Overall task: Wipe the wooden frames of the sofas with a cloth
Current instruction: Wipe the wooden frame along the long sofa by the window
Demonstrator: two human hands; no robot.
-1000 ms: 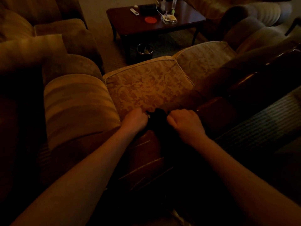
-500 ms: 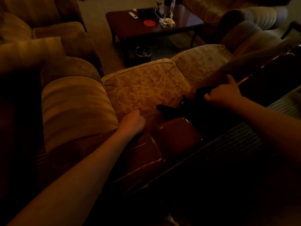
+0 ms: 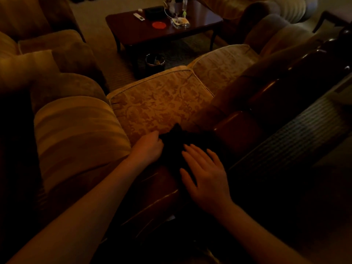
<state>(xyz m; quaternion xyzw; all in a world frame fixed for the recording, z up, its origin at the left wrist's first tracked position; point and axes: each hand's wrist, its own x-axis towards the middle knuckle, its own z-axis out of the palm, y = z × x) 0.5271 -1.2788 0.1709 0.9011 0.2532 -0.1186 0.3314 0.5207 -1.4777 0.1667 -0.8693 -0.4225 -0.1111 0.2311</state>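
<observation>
Dark cloth [image 3: 172, 143] bunched, black and featureless in dim light, lying on glossy reddish wooden frame [image 3: 236, 126] behind patterned cushion [image 3: 158, 105]. Left hand [image 3: 149, 146] curled at cloth's left edge, apparently pinching it. Right hand [image 3: 204, 174] flat, fingers spread, pressing on cloth.

Both bare forearms reach forward from the lower edge of the view and draw close together at the hands. The left hand [image 3: 149, 147] lies knuckles up, its fingers curled under and bunched at the edge of a dark crumpled cloth [image 3: 175, 144]; how firmly it grips cannot be told in the dim light. The right hand [image 3: 206, 177] lies palm down just beside it, fingers straight and spread, the fingertips [image 3: 187, 150] resting on the same cloth, thumb out toward the left.
</observation>
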